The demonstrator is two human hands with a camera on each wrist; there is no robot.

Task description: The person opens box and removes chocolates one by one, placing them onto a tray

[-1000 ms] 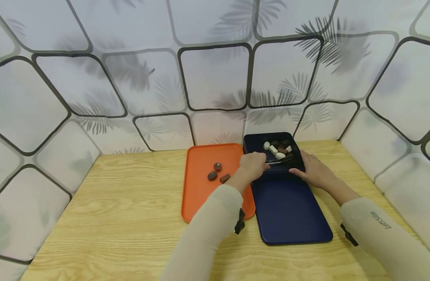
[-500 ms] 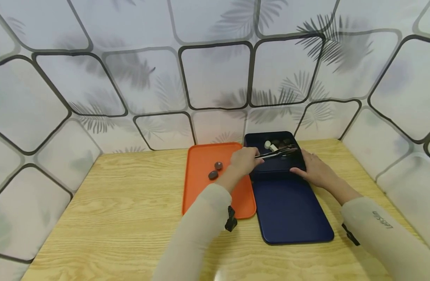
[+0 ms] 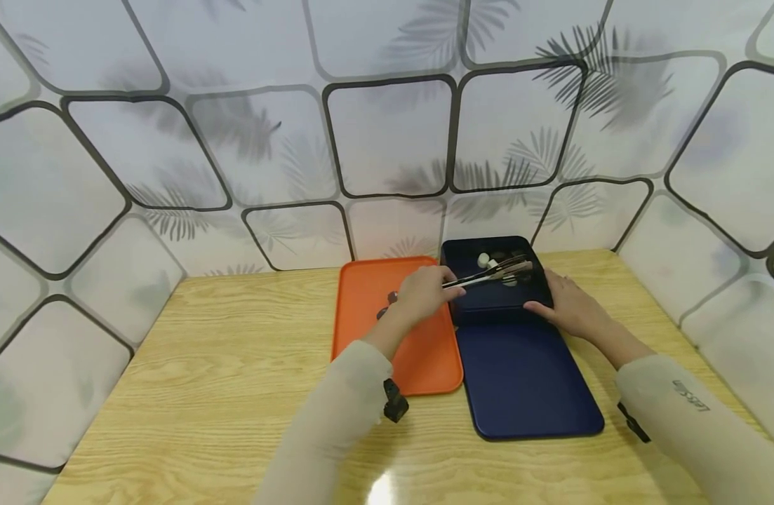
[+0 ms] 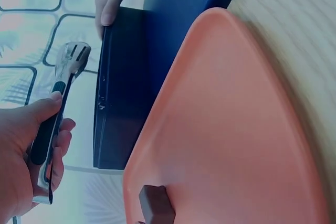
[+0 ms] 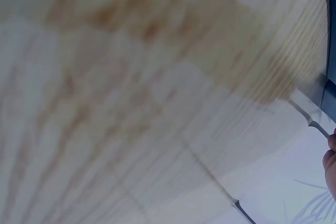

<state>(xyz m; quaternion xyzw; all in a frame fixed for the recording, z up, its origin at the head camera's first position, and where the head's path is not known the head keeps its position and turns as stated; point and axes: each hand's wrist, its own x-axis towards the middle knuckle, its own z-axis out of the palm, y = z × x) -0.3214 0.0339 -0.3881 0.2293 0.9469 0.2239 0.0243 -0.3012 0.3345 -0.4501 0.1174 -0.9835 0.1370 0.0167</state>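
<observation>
My left hand holds metal tongs with black grips, fingers wrapped around the handle. In the head view the tongs' tips overlap the right part of a dark navy box; I cannot tell whether they hold a piece. White candies and darker ones lie inside the box, partly hidden by the tongs. My right hand grips the box's right front corner, thumb at the front and fingers along the side. Brown chocolates rest on an orange tray, partly behind my left hand; a brown block shows in the left wrist view.
A flat navy tray lies in front of the box, to the right of the orange tray. The wooden table reaches back to a patterned fabric wall, which also encloses both sides.
My left hand has moved left over the orange tray, drawing the tongs up from the candies. My left forearm now hides the brown block in the head view. My right hand stays on the box.
</observation>
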